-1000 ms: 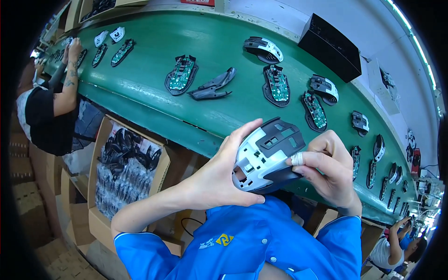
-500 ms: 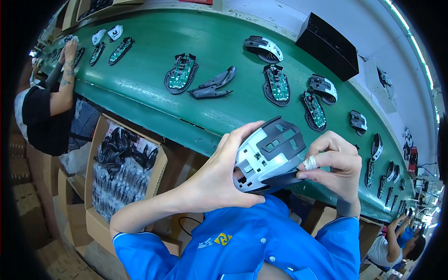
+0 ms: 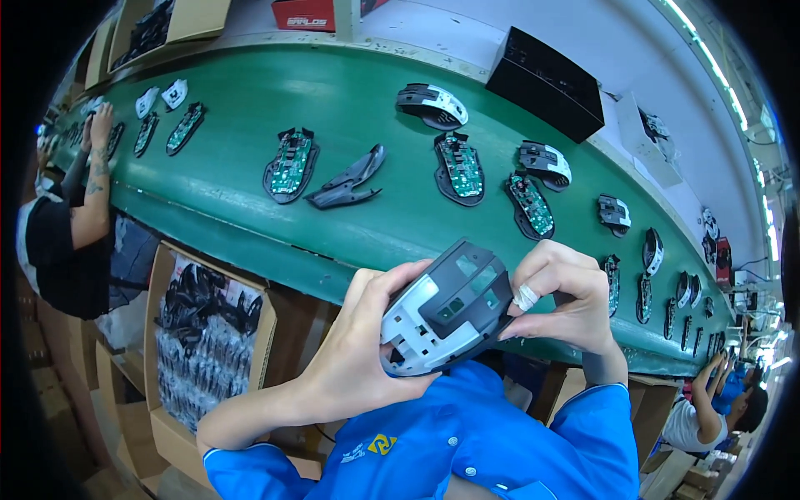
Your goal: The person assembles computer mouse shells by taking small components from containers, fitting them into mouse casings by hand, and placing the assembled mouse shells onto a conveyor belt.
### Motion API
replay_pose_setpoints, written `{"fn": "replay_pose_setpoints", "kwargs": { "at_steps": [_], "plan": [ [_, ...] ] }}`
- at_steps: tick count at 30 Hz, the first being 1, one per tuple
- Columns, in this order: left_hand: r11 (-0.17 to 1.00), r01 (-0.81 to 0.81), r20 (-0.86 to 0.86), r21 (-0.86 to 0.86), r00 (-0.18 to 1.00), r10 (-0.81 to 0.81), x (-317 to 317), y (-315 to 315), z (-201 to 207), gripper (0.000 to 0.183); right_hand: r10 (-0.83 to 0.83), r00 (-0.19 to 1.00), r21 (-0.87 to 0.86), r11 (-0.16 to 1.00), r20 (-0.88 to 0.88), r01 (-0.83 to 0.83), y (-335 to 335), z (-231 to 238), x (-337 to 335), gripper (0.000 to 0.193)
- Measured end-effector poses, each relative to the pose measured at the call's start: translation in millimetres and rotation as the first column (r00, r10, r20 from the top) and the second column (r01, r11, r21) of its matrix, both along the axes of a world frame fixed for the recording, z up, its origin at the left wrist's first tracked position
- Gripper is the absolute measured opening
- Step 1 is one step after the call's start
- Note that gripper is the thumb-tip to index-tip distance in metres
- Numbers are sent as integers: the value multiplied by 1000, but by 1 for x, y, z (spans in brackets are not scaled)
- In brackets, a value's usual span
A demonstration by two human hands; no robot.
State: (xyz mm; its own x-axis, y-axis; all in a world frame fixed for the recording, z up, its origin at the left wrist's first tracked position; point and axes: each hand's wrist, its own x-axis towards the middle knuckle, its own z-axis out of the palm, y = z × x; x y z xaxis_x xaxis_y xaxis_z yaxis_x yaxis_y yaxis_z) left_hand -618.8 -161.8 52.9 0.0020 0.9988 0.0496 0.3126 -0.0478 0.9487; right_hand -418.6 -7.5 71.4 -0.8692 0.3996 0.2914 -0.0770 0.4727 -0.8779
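A box (image 3: 204,333) of black parts sits left of the left hand (image 3: 358,350), whose fingers curl closed around the lower end of a grey-and-white mouse shell (image 3: 446,307). The shell lies between both sets of fingers, above the blue shirt. The right hand (image 3: 567,300) pinches its upper right edge, one finger taped. Beyond the fingers, circuit boards (image 3: 458,167) lie on the green desk (image 3: 250,208).
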Motion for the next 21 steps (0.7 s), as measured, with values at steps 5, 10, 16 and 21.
{"fn": "replay_pose_setpoints", "kwargs": {
  "at_steps": [5, 10, 16, 21],
  "plan": [
    [997, 9, -62, 79, 998, -4, -1, 1, -5, 90, -32, 997, -63, 997, 74, 36, 1, 1, 1, 23],
    [997, 2, -36, 77, 999, 0, -1, 2, -10, 91, -29, 997, -69, 997, 73, 34, 4, -2, 0, 21],
    [997, 18, -13, 81, 1000, -17, -1, 5, -8, 93, -15, 999, -38, 999, 31, 16, 4, 1, 0, 21],
    [996, 18, -30, 91, 999, -15, -3, 5, -7, 93, -50, 998, -37, 998, 45, 52, 3, 1, -4, 23]
  ]
}}
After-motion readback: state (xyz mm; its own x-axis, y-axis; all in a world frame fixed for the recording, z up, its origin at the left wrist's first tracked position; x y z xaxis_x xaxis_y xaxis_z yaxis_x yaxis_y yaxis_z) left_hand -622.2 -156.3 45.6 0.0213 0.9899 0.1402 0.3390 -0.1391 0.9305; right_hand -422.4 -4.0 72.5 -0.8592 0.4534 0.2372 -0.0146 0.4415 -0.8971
